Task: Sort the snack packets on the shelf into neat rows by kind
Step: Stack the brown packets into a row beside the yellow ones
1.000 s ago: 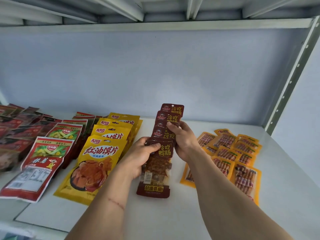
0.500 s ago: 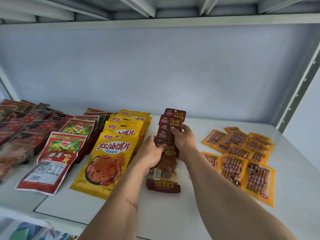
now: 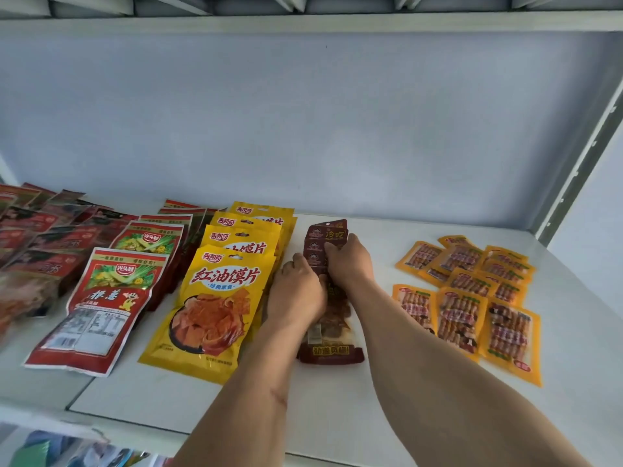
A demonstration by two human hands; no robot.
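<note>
Shelf edge: white shelf board (image 3: 337, 416) is crossed by both forearms, reaching in from the near side.
Left hand: left hand (image 3: 296, 294) is laid knuckles-up on the dark red packets (image 3: 332, 332); fingers are curled round their left edge.
Right hand: right hand (image 3: 350, 264) is set just beyond and right of the left hand, fingers curled over the upper part of the same row.
Dark red packets: overlapped in one column lying on the shelf, running from nearer than the hands to beyond them.
Left of hands: yellow packets (image 3: 215, 298) are seen in an overlapped row, just beside the left hand; red packets (image 3: 104, 305) further left.
Right of hands: orange packets (image 3: 472, 298) are spread flat, apart from the right hand.
</note>
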